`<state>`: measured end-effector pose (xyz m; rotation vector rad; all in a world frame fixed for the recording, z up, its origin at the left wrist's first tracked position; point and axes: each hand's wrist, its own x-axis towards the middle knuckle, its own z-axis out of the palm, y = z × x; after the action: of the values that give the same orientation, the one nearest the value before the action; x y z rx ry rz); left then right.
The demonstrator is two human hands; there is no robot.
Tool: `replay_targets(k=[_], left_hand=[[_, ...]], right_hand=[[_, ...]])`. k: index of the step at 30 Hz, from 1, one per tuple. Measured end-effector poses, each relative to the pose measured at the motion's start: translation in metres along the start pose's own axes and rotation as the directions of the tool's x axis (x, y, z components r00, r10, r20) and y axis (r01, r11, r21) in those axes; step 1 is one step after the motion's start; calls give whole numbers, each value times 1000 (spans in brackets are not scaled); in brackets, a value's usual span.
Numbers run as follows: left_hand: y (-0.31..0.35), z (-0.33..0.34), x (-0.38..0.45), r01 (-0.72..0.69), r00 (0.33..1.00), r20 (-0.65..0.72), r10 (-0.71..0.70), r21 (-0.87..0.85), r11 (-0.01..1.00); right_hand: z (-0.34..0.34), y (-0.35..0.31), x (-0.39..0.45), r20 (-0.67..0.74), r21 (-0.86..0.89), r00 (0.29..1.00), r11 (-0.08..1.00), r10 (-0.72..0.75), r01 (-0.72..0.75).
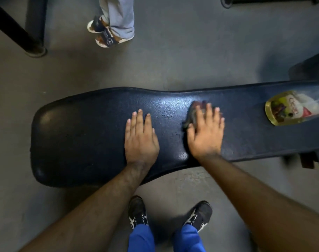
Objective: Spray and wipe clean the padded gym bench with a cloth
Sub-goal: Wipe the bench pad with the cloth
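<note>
Step in hand: I judge this to be the wiping pass, with the spray bottle (293, 108) lying on its side on the right end of the bench (86, 135), well apart from both hands
Right hand: my right hand (206, 131) lies flat, fingers straight and slightly spread, pressing the dark cloth (193, 113) onto the pad; only the cloth's far left edge shows past the fingers
Left hand: my left hand (140, 137) rests palm down, fingers straight and close together, on the bare pad just left of the cloth hand, holding nothing
Pad surface: a dull sheen sits between and above the two hands, which I read as damp; whether it is spray I cannot tell
How I wipe: I keep the palm over the cloth so it does not bunch, and work in overlapping strokes along the length
Bracing: I let the left hand steady me and shift it before the cloth reaches its patch
Still to cover: the wide left end looks dry and untouched, as I judge it
Watch for: the bottle, which could roll off if I sweep right
</note>
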<state>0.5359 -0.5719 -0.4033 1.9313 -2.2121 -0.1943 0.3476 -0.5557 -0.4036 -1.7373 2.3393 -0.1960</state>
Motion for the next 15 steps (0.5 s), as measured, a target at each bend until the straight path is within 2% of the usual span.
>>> replay_targets(k=[1, 2, 3, 4, 5, 6, 7, 8, 9, 10, 11, 12, 13, 14, 15], left_hand=[[8, -1, -3, -16, 1000, -5, 16, -41, 999], [17, -2, -6, -34, 999, -7, 34, -84, 996], [26, -2, -9, -44, 999, -5, 44, -131, 990], [35, -2, -10, -48, 999, -3, 48, -175, 983], [43, 0, -11, -52, 999, -3, 53, -211, 976], [51, 2, -9, -57, 998, -7, 57, -238, 970], [59, 5, -7, -60, 998, -13, 59, -256, 965], [65, 8, -2, -60, 998, -21, 57, -267, 962], [71, 10, 2, -53, 999, -28, 47, -277, 959], [78, 12, 8, -38, 999, -33, 30, -293, 955], [86, 15, 14, -17, 999, -32, 7, -312, 950], [92, 18, 19, 9, 1000, -25, -18, -326, 945], [98, 22, 23, 29, 999, -17, -37, -326, 945], [102, 27, 24, 36, 999, -9, -40, -300, 953], [105, 32, 24, 30, 999, -2, -32, -246, 969]], right_hand=[[3, -4, -22, 27, 11, 980, 981, -196, 195], [5, 2, -42, 73, 20, 898, 901, -433, 433], [3, 21, -52, 126, 19, 782, 790, -610, 613], [-3, 43, -48, 146, 15, 710, 719, -689, 695], [-6, 60, -39, 132, -15, 725, 730, -676, 683], [-7, 71, -31, 98, -36, 820, 821, -564, 570], [-9, 74, -27, 43, -6, 931, 932, -363, 363], [-6, 68, -29, 6, 33, 982, 982, -189, 188], [-2, 59, -38, -11, 39, 987, 986, -162, 162], [0, 56, -50, -3, 38, 960, 959, -281, 281], [0, 63, -59, 31, 27, 881, 881, -472, 472], [-4, 82, -57, 93, 22, 766, 770, -637, 638], [-12, 102, -43, 119, 20, 700, 706, -705, 708], [-17, 117, -25, 120, -2, 731, 736, -672, 677], [-20, 124, -8, 93, -8, 837, 840, -539, 542]])
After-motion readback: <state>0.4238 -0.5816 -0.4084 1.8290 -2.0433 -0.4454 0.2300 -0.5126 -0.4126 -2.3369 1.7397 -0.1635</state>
